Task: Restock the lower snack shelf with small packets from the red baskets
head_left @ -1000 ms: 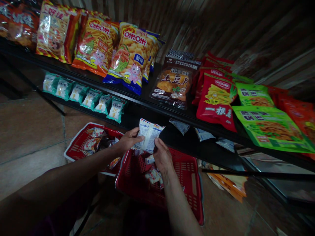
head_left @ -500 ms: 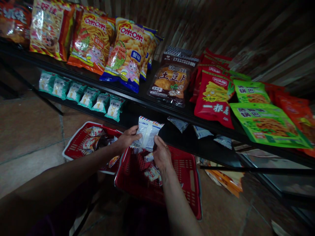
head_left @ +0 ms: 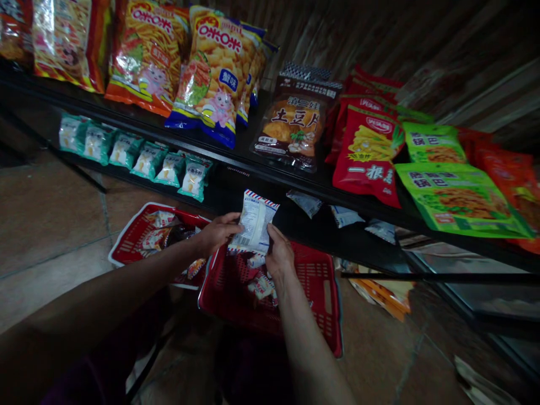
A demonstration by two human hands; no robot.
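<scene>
Between my two hands is a small white snack packet (head_left: 253,220) with red and blue striped ends and small print facing me. My left hand (head_left: 220,232) pinches its left edge, and my right hand (head_left: 279,247) grips its right edge. Below the packet stands a red shopping basket (head_left: 312,315) with several small packets (head_left: 262,286) inside. Another red basket (head_left: 126,242), partly covered by my left forearm, holds several snack packets (head_left: 157,239). In front of my hands, the dark lower shelf (head_left: 270,205) carries several silvery packets (head_left: 346,216) to the right.
Several teal packets (head_left: 194,177) line the lower shelf's left side. Large snack bags (head_left: 211,79), a brown potato-chip bag (head_left: 295,124), red bags (head_left: 367,152) and green bags (head_left: 459,197) fill the upper shelf. Orange packaging (head_left: 379,292) lies on the tiled floor (head_left: 54,208).
The packet has turned slightly more upright between my hands, which both keep hold of it. The shelves and their bags appear slightly higher as the view shifts.
</scene>
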